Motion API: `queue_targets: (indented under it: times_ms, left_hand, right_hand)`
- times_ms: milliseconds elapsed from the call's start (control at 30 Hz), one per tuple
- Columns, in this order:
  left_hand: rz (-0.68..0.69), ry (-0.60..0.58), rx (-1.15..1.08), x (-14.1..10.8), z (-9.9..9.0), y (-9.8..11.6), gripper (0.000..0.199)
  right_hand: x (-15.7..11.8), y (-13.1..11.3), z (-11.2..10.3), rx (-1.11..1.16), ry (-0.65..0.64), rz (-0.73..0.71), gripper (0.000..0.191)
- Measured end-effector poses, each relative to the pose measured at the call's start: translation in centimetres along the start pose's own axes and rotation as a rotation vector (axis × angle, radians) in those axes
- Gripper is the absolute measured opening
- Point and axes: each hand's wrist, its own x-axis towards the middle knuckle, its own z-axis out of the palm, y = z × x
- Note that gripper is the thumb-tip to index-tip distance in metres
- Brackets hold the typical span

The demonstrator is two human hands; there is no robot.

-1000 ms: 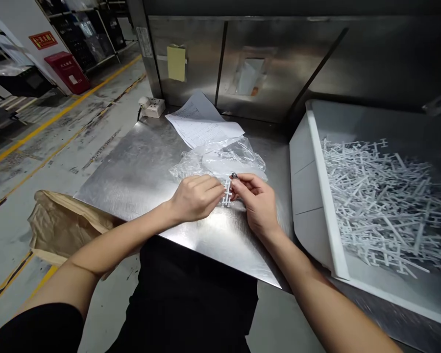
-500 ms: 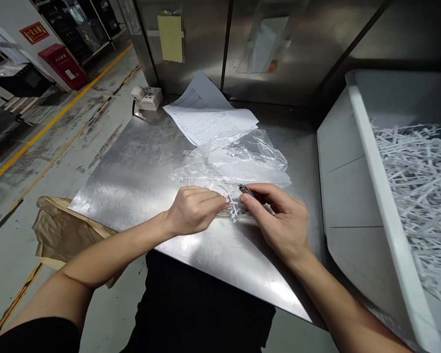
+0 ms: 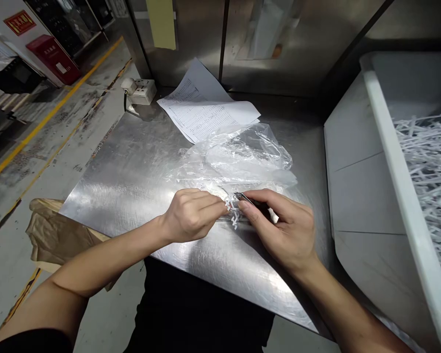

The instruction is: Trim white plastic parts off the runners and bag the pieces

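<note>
My left hand (image 3: 193, 215) is closed, pinching a small branched white plastic sprue (image 3: 235, 218) whose lower end sticks out below the fingertips. In my right hand (image 3: 288, 228) is a small dark hand tool (image 3: 245, 198) that looks like nippers, mostly hidden by the fingers. Its metal tip points left and lies at the upper part of the sprue; I cannot tell whether its jaws are closed. Under and behind both hands a crumpled clear plastic bag (image 3: 242, 152) lies on the metal table (image 3: 106, 171), with small white pieces by its near edge.
Printed sheets (image 3: 206, 115) lie behind the bag, and a white power strip (image 3: 143, 92) with a plug sits at the back left. To the right stands a big white bin (image 3: 393, 147) holding many white sprues (image 3: 431, 181). Brown paper (image 3: 59, 230) is left of the table.
The tool's tip has moved left from beside the sprue onto its upper part, with my right hand nearer my left. The view has shifted slightly.
</note>
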Motion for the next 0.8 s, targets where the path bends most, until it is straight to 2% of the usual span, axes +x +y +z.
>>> queue_targets:
  times_ms: [300,533,800]
  left_hand:
    - [0.036,-0.010,0.015,-0.03,0.03,0.15,0.022]
    - [0.016,-0.018,0.015,0.17,0.20,0.64,0.023]
    - [-0.002,-0.004,-0.021,0.03,0.61,0.76,0.024]
  right_hand:
    - [0.05,-0.20,0.02,0.007,-0.017,-0.009,0.007]
    - [0.14,0.35,0.52,0.143,-0.101,0.204,0.014]
    - [0.43,0.18,0.48,0.249,-0.173,0.361,0.022]
